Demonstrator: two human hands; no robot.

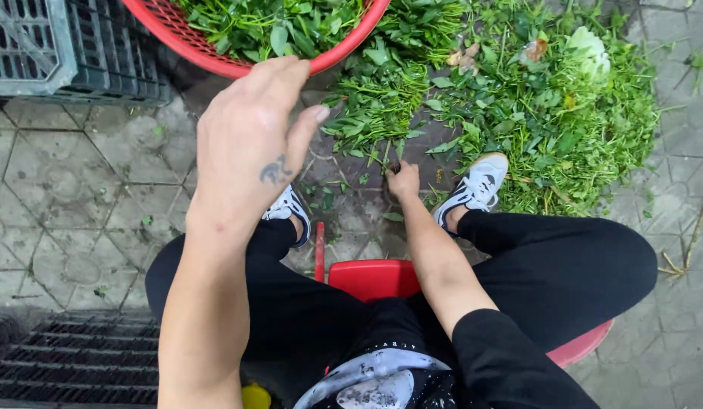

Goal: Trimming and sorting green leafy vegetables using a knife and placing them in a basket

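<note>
My left hand [249, 144] is raised close to the camera just below the rim of a red basket [215, 62] filled with green leafy stems; its fingers curl loosely and hold nothing I can see. My right hand [403, 182] reaches down to the paved ground between my feet, closed on the end of a green stem [389, 155] at the edge of a large pile of leafy greens [533, 106]. I sit on a low red stool [370, 279] with knees spread.
A dark plastic crate [71, 45] stands at the top left. A metal drain grate [71, 363] lies at the bottom left. White sneakers [476, 185] rest by the pile. Grey hexagonal pavers [71, 197] cover the ground, with loose leaves scattered.
</note>
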